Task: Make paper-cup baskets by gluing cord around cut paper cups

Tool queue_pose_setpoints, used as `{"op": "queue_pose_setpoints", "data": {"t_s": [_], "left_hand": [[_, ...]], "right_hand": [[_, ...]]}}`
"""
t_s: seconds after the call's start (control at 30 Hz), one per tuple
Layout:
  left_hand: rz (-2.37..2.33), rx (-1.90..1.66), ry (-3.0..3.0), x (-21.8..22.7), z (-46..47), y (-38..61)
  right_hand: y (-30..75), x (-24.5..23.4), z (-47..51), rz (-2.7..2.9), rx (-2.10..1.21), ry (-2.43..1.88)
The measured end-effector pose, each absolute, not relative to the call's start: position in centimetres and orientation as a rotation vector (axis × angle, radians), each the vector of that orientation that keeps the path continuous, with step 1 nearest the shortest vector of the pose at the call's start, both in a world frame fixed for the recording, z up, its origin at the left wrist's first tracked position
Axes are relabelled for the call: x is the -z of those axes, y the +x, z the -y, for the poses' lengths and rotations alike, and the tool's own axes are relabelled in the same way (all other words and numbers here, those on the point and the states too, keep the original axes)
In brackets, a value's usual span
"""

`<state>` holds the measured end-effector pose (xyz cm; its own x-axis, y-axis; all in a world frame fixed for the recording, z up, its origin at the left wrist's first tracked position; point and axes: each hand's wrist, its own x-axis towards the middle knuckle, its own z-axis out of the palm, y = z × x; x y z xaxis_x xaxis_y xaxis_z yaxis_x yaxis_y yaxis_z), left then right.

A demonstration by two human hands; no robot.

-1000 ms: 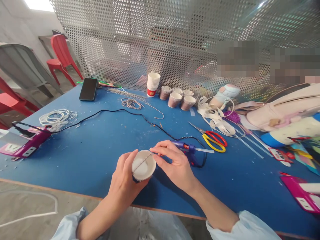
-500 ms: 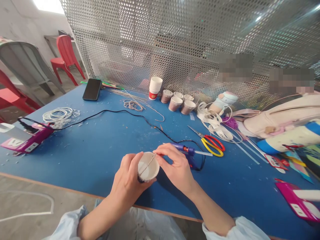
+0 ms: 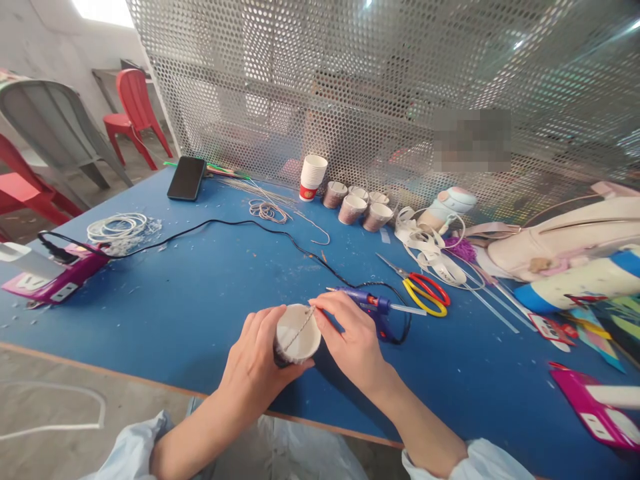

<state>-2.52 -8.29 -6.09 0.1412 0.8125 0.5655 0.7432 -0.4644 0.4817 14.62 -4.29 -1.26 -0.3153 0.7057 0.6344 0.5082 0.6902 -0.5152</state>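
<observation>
My left hand [image 3: 257,350] is wrapped round a paper cup [image 3: 299,343], whose open mouth tilts up toward me. A thin twisted cord [image 3: 299,329] runs across the inside of the cup to its far right rim. The fingertips of my right hand [image 3: 350,333] pinch the end of that cord at the rim. Just beyond my right hand lies a purple glue gun [image 3: 367,299] with a clear glue stick in its back. Scissors [image 3: 425,293] with red and yellow handles rest to the right of it.
Several cord-wrapped cups [image 3: 353,208] and a stack of white cups [image 3: 313,177] stand at the back by a perforated metal screen [image 3: 225,100]. A black cable [image 3: 280,231] crosses the blue table. A phone [image 3: 187,178], a purple power strip [image 3: 63,283], ribbon [image 3: 430,250] and a bag [image 3: 565,237] lie around.
The view has shifted slightly. My right fingertips still pinch the cord at the rim, and the left hand keeps its hold on the cup; little else differs.
</observation>
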Motion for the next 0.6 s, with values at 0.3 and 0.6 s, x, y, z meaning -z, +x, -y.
{"op": "queue_pose_setpoints", "data": {"t_s": [0.3,0.6], "left_hand": [[-1.636,-1.317,2.246,7.2,8.0,-2.6],[-1.227,-1.036,1.732,4.3,7.7,-6.3]], "right_hand": [[15.1,1.5,5.0,1.916,-0.785,-1.133],[14.6,2.0,5.2,1.805,-1.013,-1.239]]}}
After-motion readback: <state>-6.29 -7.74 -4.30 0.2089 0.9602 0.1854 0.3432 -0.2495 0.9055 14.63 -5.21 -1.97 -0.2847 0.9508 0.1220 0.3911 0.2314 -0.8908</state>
